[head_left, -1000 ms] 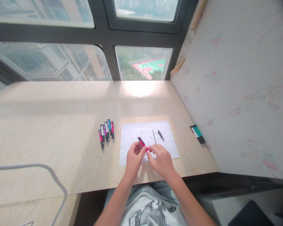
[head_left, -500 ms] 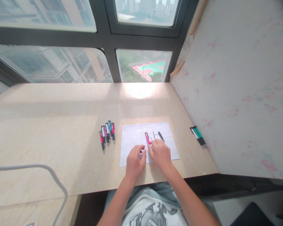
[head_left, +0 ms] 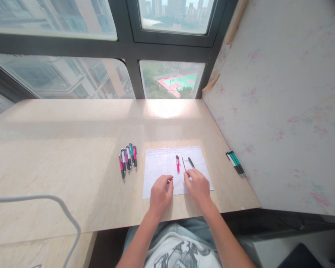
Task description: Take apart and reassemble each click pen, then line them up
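A pink pen barrel (head_left: 178, 163) with a clip lies on the written sheet of paper (head_left: 159, 163). To its right is a thin dark pen refill (head_left: 183, 162), then a black grip piece (head_left: 191, 162). My right hand (head_left: 197, 184) is closed over the paper, its thumb and forefinger at the near end of the refill. My left hand (head_left: 161, 190) rests over the paper's near left part, thumb and forefinger pinched together. Whatever it holds, if anything, is too small to make out.
Several assembled pens (head_left: 127, 160) in pink, white, purple and blue lie left of the paper. By the wall on the right are several green and white pens (head_left: 235, 163). A grey cable (head_left: 58, 203) curves over the desk (head_left: 72, 149) at lower left.
My right hand has moved right, off the pink barrel and to the refill's near end. The barrel now lies free and straighter. My left hand's thumb and forefinger have drawn together.
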Motion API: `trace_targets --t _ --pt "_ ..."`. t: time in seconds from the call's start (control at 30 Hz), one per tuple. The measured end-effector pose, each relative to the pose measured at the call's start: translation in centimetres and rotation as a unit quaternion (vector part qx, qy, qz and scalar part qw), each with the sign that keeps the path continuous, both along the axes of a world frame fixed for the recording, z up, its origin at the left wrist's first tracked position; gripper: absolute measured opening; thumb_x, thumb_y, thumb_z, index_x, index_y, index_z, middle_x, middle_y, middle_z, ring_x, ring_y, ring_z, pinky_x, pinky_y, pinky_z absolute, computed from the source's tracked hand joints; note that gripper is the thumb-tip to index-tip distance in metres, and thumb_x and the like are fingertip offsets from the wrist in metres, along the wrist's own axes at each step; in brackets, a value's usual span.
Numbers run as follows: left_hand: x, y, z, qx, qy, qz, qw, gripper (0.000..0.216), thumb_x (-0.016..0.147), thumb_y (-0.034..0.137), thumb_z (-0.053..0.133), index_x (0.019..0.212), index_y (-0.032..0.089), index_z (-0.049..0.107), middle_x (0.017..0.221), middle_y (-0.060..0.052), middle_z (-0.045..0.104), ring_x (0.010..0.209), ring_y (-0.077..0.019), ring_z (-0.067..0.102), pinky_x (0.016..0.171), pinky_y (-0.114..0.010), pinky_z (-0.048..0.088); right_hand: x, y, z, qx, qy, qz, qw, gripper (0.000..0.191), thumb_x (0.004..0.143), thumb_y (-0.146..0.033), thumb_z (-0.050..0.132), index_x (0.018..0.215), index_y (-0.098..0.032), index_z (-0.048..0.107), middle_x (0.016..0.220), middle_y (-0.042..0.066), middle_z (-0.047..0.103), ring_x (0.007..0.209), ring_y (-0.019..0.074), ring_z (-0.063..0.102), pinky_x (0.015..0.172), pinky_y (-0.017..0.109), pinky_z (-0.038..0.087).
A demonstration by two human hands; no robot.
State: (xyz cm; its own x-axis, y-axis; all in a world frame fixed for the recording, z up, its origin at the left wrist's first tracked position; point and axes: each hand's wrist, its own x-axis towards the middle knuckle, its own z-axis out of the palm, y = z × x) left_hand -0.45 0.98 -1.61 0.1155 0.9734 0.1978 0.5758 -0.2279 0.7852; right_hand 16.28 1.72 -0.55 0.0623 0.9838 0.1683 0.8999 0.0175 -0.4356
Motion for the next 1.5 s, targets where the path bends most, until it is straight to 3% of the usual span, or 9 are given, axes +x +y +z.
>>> trace_targets --t 0.2,0.4,0.6,0.7,0.87,1.03,1.13,1.37,1.5 --pt "-0.9 -0.1 0.4 0.02 0.045 -0.015 0.999 0.015 0.09 0.023 0.048 0.094 0.021 0.062 0.086 -0.006 0.068 0.08 -0.0199 0.063 0.073 -0.032 0.047 3.3 -2.1 -2.0 0.061 0.132 -0.023 0.989 0.027 0.092 -0.027 0.045 0.078 -0.018 0.066 0.07 0.003 0.064 0.059 0.0143 0.055 0.062 0.026 0.041" --pt "-1.4 0.0 0.3 0.043 0.144 -0.048 0.987 0.018 0.091 0.025 0.046 0.084 0.021 0.062 0.077 -0.006 0.064 0.074 -0.0211 0.06 0.069 -0.034 0.044 4.2 -2.4 -2.9 0.081 0.234 -0.087 0.965 0.028 0.089 -0.037 0.05 0.076 -0.018 0.067 0.071 0.005 0.067 0.062 0.017 0.058 0.059 0.027 0.046" --pt "-1.4 -0.2 0.3 0.041 0.152 -0.058 0.986 0.017 0.092 0.024 0.045 0.086 0.021 0.061 0.078 -0.005 0.063 0.077 -0.0212 0.06 0.07 -0.033 0.044 4.6 -2.5 -3.4 0.087 0.285 -0.122 0.947 0.028 0.089 -0.04 0.053 0.08 -0.017 0.067 0.073 0.005 0.069 0.066 0.0185 0.062 0.062 0.028 0.049" --pt "-1.5 -0.3 0.2 0.041 0.143 -0.056 0.987 0.016 0.091 0.023 0.047 0.087 0.021 0.062 0.079 -0.005 0.063 0.077 -0.0211 0.06 0.071 -0.033 0.044 4.6 -2.6 -3.3 0.093 0.263 -0.117 0.953 0.028 0.091 -0.038 0.051 0.08 -0.017 0.066 0.074 0.006 0.068 0.067 0.018 0.061 0.062 0.028 0.048" --pt "-1.5 -0.4 0.2 0.049 0.127 -0.054 0.989 0.017 0.09 0.023 0.047 0.088 0.021 0.064 0.08 -0.006 0.065 0.078 -0.0211 0.06 0.072 -0.034 0.045 3.1 -2.7 -2.8 0.112 0.104 -0.048 0.987 0.03 0.096 -0.028 0.042 0.083 -0.018 0.067 0.072 0.005 0.066 0.062 0.0154 0.057 0.064 0.026 0.042" --pt "-1.6 -0.5 0.3 0.052 0.108 -0.048 0.992 0.018 0.092 0.025 0.045 0.088 0.021 0.062 0.079 -0.006 0.064 0.078 -0.021 0.061 0.073 -0.034 0.046 -1.0 -1.2 -1.0 0.037 -0.02 -0.039 0.998 0.019 0.094 -0.029 0.05 0.097 -0.021 0.067 0.084 0.005 0.067 0.072 0.0164 0.062 0.059 0.025 0.037" --pt "-1.7 -0.5 0.2 0.053 0.087 -0.035 0.994 0.016 0.092 0.025 0.046 0.088 0.022 0.061 0.079 -0.005 0.065 0.077 -0.0207 0.061 0.074 -0.033 0.046 -3.0 0.6 0.3 -0.005 -0.063 -0.052 0.997 0.019 0.092 -0.035 0.055 0.096 -0.02 0.064 0.089 0.008 0.067 0.076 0.0187 0.063 0.058 0.026 0.038" --pt "-1.6 -0.6 0.6 0.028 0.024 -0.004 0.999 0.016 0.091 0.027 0.049 0.086 0.021 0.063 0.079 -0.005 0.066 0.075 -0.0198 0.061 0.073 -0.032 0.046 -3.7 2.1 0.7 -0.059 -0.076 -0.089 0.991 0.011 0.091 -0.027 0.055 0.089 -0.018 0.061 0.085 0.007 0.067 0.068 0.0176 0.063 0.053 0.025 0.035" --pt "-1.1 -0.2 1.2 -0.049 -0.095 0.053 0.993 0.018 0.088 0.035 0.055 0.09 0.021 0.066 0.081 -0.004 0.068 0.066 -0.0172 0.059 0.065 -0.029 0.046 -3.5 1.1 1.0 0.013 0.013 -0.003 1.0 0.011 0.091 -0.024 0.051 0.089 -0.019 0.061 0.081 0.003 0.064 0.072 0.0155 0.061 0.059 0.024 0.039"
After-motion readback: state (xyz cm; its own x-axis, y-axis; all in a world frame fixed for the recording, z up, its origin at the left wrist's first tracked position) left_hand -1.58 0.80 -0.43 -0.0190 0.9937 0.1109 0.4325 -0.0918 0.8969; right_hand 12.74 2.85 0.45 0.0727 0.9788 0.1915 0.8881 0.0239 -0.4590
